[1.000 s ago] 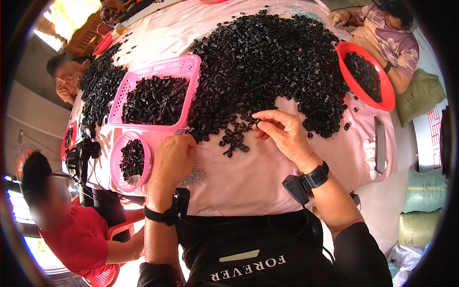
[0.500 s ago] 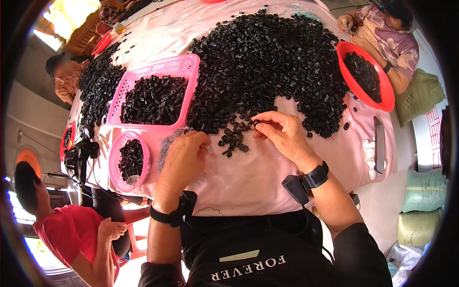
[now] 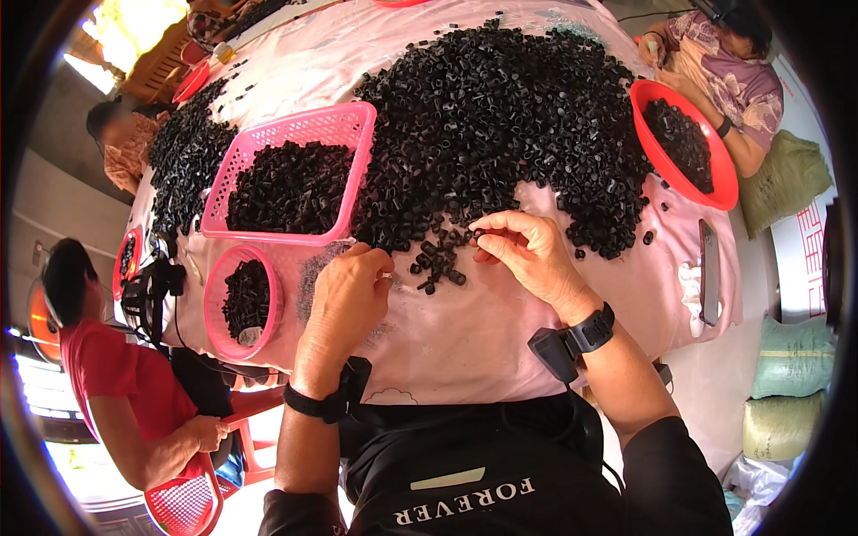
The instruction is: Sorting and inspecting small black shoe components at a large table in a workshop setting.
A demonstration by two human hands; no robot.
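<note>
Right hand (image 3: 527, 254): thumb and forefinger clamped on black ring-shaped part (image 3: 479, 234), at 10 o'clock | Left hand (image 3: 347, 284): fingers curled, hold hidden, cannot tell | Black-parts pile (image 3: 500, 125): right hand's 12 o'clock

Two hands (image 3: 349, 290) (image 3: 532, 255), two wrist straps (image 3: 313, 405) (image 3: 593, 330), two pink baskets (image 3: 363, 143) (image 3: 215, 299), at least four red bowls (image 3: 727, 171) (image 3: 136, 239) (image 3: 190, 82) (image 3: 399, 3) and three stuffed sacks (image 3: 788, 179) (image 3: 794, 357) (image 3: 785, 427) showed; the black pieces (image 3: 500, 116) were too many to count.

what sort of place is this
Probably a small workshop for hand work: a large heap of small black parts on a cloth-covered table, pink baskets holding more, and stuffed sacks.
</note>
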